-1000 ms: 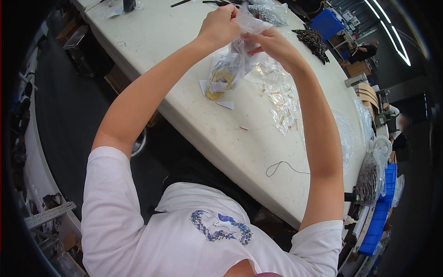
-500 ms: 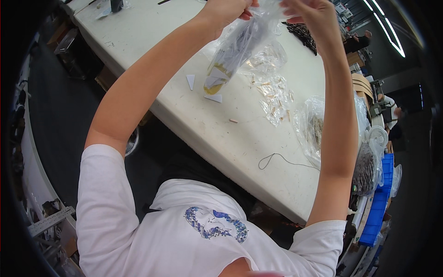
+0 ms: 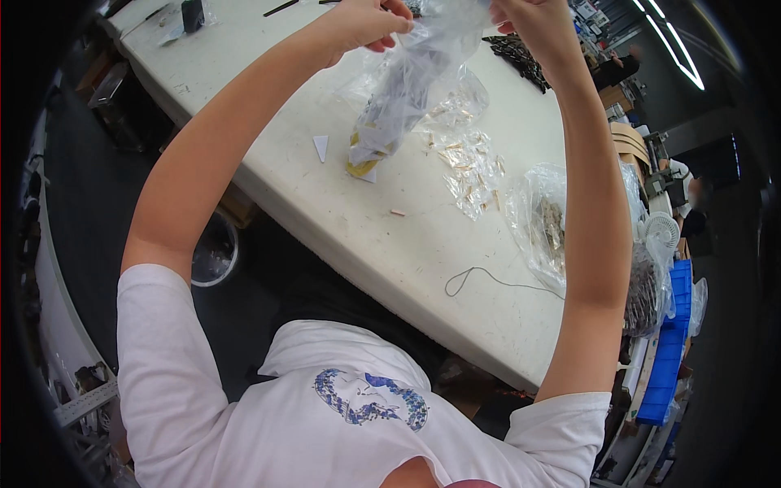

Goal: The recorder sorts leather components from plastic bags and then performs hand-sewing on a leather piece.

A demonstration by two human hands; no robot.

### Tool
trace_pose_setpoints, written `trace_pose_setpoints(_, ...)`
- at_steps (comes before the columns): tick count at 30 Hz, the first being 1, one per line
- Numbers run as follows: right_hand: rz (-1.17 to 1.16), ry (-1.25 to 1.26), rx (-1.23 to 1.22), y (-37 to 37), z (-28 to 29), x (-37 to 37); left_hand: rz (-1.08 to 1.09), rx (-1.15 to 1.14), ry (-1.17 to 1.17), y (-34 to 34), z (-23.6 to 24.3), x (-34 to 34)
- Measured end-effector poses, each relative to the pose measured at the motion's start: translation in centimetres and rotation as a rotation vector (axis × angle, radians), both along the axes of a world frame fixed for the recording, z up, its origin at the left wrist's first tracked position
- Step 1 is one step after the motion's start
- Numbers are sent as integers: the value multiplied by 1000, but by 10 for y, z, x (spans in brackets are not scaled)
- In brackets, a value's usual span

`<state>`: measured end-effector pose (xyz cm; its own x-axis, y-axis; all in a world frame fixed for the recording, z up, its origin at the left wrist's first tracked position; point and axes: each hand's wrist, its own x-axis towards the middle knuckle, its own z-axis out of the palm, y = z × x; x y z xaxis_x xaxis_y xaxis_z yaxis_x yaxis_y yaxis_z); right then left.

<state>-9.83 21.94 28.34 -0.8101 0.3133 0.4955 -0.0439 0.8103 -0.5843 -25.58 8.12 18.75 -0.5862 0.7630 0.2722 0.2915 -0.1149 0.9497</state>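
Observation:
My left hand (image 3: 378, 24), fingers curled, and my right hand (image 3: 521, 20) hold the upper part of a crumpled clear plastic bag (image 3: 415, 81) at the top of the view. The bag hangs down to the table; a yellow item (image 3: 358, 167) shows through its lower end. A small white triangular piece (image 3: 320, 148) lies left of it, and another pale piece is partly under it. To the right, small gold-coloured slender pieces (image 3: 476, 175) lie in or on clear plastic. A short pink piece (image 3: 398, 212) and a grey looped cord (image 3: 460, 281) lie nearer me.
The white table (image 3: 488, 342) has a bagged pile (image 3: 545, 220) at right and dark bundles (image 3: 525, 61) farther back. Beyond are blue bins (image 3: 667, 350), a white fan (image 3: 659, 230) and two people (image 3: 614, 69) (image 3: 683, 187). A bucket (image 3: 213, 252) stands below the table's left edge.
Both hands have moved apart, the right one up and to the right, the left one leftward. The bag is drawn out longer and the view has shifted slightly.

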Motion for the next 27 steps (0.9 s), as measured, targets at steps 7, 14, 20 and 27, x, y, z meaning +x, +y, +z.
trace_pose_setpoints(7, -49, -38, -9, -2, 7, 7, -89, -334, 241, -10, -5, 4)
trace_pose_setpoints(14, 0, 127, -136, 31, 20, 77, -50, -131, 143, -14, 33, 11)
trace_pose_setpoints(20, -206, 66, -750, 52, -59, 227, 127, 249, 402, -51, 79, -10)
trace_pose_setpoints(27, -695, -494, -697, 33, -201, 350, 216, -238, 516, -82, 49, -31)
